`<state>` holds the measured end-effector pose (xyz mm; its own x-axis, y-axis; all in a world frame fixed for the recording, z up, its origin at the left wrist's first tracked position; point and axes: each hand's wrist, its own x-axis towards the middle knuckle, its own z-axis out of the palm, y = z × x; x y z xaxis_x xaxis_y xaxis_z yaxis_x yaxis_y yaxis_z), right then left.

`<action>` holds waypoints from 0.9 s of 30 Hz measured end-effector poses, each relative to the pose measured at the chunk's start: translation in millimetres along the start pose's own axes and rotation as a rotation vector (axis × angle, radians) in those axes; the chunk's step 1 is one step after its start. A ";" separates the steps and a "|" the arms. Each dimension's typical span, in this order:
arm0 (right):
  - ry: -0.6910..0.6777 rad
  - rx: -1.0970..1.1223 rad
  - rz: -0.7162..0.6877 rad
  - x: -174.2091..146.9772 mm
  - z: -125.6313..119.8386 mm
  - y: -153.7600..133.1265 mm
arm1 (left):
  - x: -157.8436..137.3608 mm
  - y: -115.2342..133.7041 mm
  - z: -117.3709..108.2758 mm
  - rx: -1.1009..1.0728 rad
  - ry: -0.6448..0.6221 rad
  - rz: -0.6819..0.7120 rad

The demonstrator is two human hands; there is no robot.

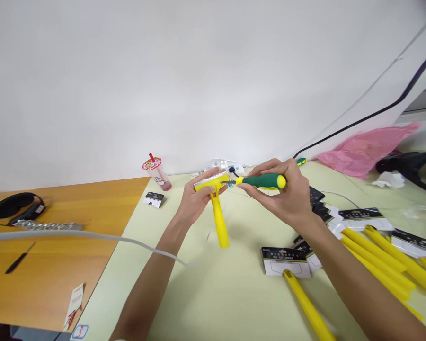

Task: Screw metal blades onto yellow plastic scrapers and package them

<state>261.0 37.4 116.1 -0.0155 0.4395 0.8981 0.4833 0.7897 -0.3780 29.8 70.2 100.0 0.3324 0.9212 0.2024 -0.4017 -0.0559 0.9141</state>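
Note:
My left hand (195, 199) is closed around the head of a yellow scraper (220, 222), its handle hanging down over the table. A metal edge runs along the top of that head. In my right hand (287, 189) is a screwdriver (264, 181) with a green and yellow handle, held level. Its tip points left and meets the right end of the scraper head; whether it sits in a screw is too small to tell. Below my right forearm lies another yellow handle (307, 303), by a black and white card (286, 261).
Several yellow handles (379, 251) and packaging cards lie at the right. A pink bag (369, 149) and a power strip (222, 166) are near the wall. A drink cup (158, 174) stands at back left. A grey cable (92, 235) crosses the left. Headphones (14, 208) rest on the wooden table.

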 end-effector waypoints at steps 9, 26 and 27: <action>-0.008 0.042 0.034 -3.3 5.5 -8.3 | -5.6 5.2 0.3 0.007 -0.073 0.062; -0.302 0.147 0.143 -11.8 15.5 12.8 | -3.8 -16.1 -23.8 -0.088 -0.001 -0.196; -0.381 0.175 0.153 -14.6 17.9 14.1 | -7.2 -22.1 -27.1 -0.103 0.019 -0.208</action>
<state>252.3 49.8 93.7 -0.2926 0.6570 0.6948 0.3499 0.7497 -0.5616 13.2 75.3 68.8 0.4014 0.9159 0.0056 -0.4115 0.1749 0.8945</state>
